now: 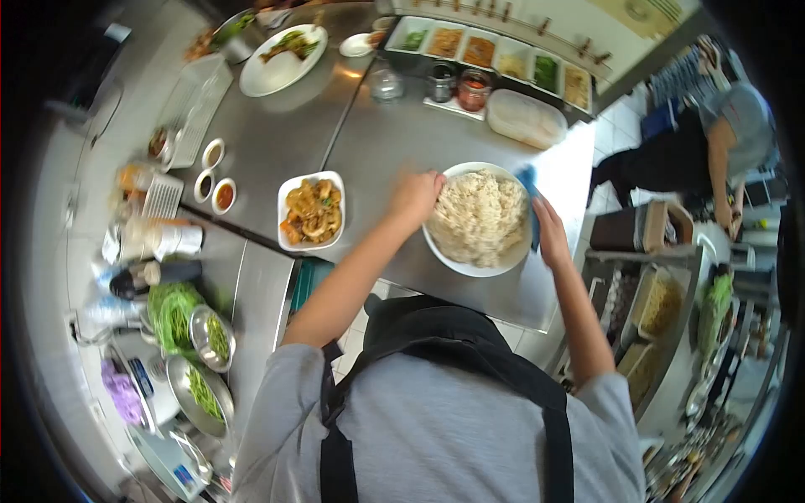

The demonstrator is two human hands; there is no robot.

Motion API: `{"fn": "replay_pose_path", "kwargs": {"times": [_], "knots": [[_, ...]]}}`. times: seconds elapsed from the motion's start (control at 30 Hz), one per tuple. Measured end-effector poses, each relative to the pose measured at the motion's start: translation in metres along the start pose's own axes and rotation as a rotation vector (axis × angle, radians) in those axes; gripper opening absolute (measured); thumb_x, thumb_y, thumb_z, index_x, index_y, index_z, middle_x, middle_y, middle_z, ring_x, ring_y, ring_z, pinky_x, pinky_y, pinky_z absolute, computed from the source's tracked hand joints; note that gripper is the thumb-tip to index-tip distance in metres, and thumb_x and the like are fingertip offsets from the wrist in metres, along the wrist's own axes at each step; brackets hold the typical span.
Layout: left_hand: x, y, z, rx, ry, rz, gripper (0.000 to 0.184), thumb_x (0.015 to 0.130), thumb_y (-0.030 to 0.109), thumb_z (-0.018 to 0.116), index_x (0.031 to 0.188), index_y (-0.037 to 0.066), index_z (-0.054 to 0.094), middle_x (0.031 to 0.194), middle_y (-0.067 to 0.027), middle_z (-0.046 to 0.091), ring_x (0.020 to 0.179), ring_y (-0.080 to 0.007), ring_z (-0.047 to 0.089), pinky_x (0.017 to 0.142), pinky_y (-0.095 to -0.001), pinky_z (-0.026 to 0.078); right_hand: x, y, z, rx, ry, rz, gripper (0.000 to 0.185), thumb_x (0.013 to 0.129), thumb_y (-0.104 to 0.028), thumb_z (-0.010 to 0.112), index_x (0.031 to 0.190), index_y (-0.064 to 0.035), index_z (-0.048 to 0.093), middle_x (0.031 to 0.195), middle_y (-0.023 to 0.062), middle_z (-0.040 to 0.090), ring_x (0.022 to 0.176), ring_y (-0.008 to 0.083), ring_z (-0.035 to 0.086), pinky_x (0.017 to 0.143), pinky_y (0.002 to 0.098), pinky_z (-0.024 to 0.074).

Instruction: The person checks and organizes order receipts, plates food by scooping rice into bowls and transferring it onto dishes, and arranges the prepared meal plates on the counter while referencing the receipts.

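Note:
A white bowl (480, 268) heaped with pale rice or a similar food (478, 216) stands on the steel counter (369, 142). At its upper left rim, my left hand (416, 198) has its fingers closed on the edge. On the far side my right hand (549, 232) is against the bowl's right edge, with a blue cloth (530, 197) between hand and bowl. To the left of my left hand sits a white square dish (289, 238) of saucy brown-orange food (314, 208).
White trays of toppings (478, 52), glass jars (474, 90) and a lidded plastic container (527, 119) line the back. An oval plate (268, 78) and small sauce cups (224, 195) are at left. A co-worker (729, 126) stands at far right.

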State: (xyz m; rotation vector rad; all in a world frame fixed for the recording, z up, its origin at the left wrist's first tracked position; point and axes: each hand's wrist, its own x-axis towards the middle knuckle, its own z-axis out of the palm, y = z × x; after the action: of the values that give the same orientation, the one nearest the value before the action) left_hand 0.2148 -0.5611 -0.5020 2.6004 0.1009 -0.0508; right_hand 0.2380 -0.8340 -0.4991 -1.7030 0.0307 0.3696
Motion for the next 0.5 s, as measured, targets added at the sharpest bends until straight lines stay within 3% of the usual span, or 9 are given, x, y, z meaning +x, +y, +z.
{"fn": "replay_pose_path", "kwargs": {"times": [0.03,0.13,0.17,0.23,0.3,0.37,0.4,0.47,0.5], "knots": [[-0.017,-0.001,0.001,-0.043,0.032,-0.113,0.036,0.095,0.032,0.04,0.096,0.001,0.059,0.08,-0.0203,0.064,0.07,-0.0314,0.063,0.065,-0.0414,0.051,-0.017,0.019,0.003,0.184,0.076,0.041,0.049,0.095,-0.031,0.045,0.133,0.0011,0.041,0.129,0.0125,0.05,0.118,0.0189,0.047,0.099,0.0301,0.0358],[-0.072,0.02,-0.01,-0.812,-0.246,-0.531,0.036,0.098,0.028,0.029,0.111,0.0,0.046,0.085,-0.0187,0.064,0.065,-0.0238,0.065,0.051,-0.034,0.054,-0.072,0.029,0.036,0.685,0.231,0.293,0.045,0.095,-0.028,0.043,0.131,-0.0007,0.04,0.13,0.0106,0.05,0.118,0.0224,0.048,0.1,0.0376,0.037],[-0.087,0.021,0.004,-1.006,-0.273,-0.581,0.036,0.099,0.028,0.028,0.114,-0.001,0.043,0.086,-0.0171,0.064,0.064,-0.0219,0.065,0.047,-0.0318,0.054,-0.086,0.035,0.048,0.706,0.28,0.325,0.043,0.095,-0.026,0.043,0.13,-0.0011,0.041,0.124,0.0109,0.053,0.112,0.0239,0.053,0.097,0.039,0.0396],[-0.111,0.04,0.024,-1.302,-0.268,-0.612,0.036,0.098,0.03,0.032,0.116,0.0,0.042,0.091,-0.0156,0.063,0.068,-0.023,0.066,0.051,-0.0329,0.055,-0.104,0.068,0.053,0.668,0.021,0.399,0.04,0.092,-0.017,0.044,0.129,-0.0019,0.044,0.106,0.0104,0.06,0.094,0.0204,0.058,0.087,0.0347,0.0442],[-0.116,0.045,0.032,-1.459,-0.323,-0.595,0.036,0.097,0.031,0.037,0.117,0.001,0.041,0.094,-0.0145,0.063,0.072,-0.0233,0.066,0.055,-0.0335,0.055,-0.121,0.014,0.059,0.21,-0.201,0.466,0.034,0.087,-0.016,0.05,0.117,0.0002,0.055,0.087,0.008,0.062,0.079,0.0171,0.058,0.074,0.0308,0.0467],[-0.124,0.039,0.032,-1.488,-0.401,-0.563,0.036,0.096,0.031,0.041,0.117,0.002,0.042,0.097,-0.0138,0.062,0.076,-0.0226,0.065,0.058,-0.0336,0.056,-0.095,0.019,0.023,-0.383,-0.186,0.117,0.031,0.083,-0.017,0.055,0.107,0.0013,0.061,0.071,0.0062,0.061,0.061,0.0148,0.052,0.058,0.0314,0.0443],[-0.13,0.032,0.03,-1.43,-0.428,-0.599,0.04,0.094,0.034,0.047,0.121,0.004,0.043,0.101,-0.0139,0.061,0.08,-0.0214,0.064,0.062,-0.0342,0.055,-0.07,0.027,0.002,-0.485,0.011,-0.152,0.034,0.083,-0.021,0.058,0.109,0.0009,0.061,0.06,0.007,0.056,0.052,0.0159,0.045,0.049,0.035,0.0398],[-0.146,0.022,0.025,-1.391,-0.49,-0.62,0.043,0.093,0.036,0.048,0.123,0.004,0.045,0.1,-0.0138,0.062,0.078,-0.0206,0.063,0.062,-0.0346,0.055,0.002,0.018,-0.045,-0.762,0.267,-0.052,0.039,0.084,-0.021,0.057,0.115,0.0024,0.057,0.078,0.0196,0.064,0.064,0.0287,0.058,0.062,0.0393,0.0457],[-0.161,0.016,0.021,-1.386,-0.493,-0.649,0.045,0.093,0.037,0.049,0.124,0.004,0.046,0.1,-0.0137,0.062,0.076,-0.0201,0.063,0.062,-0.0347,0.055,0.053,0.048,-0.081,-0.757,0.201,-0.401,0.043,0.084,-0.022,0.056,0.12,0.0008,0.054,0.1,0.0236,0.063,0.084,0.0344,0.06,0.078,0.0425,0.046]]}}
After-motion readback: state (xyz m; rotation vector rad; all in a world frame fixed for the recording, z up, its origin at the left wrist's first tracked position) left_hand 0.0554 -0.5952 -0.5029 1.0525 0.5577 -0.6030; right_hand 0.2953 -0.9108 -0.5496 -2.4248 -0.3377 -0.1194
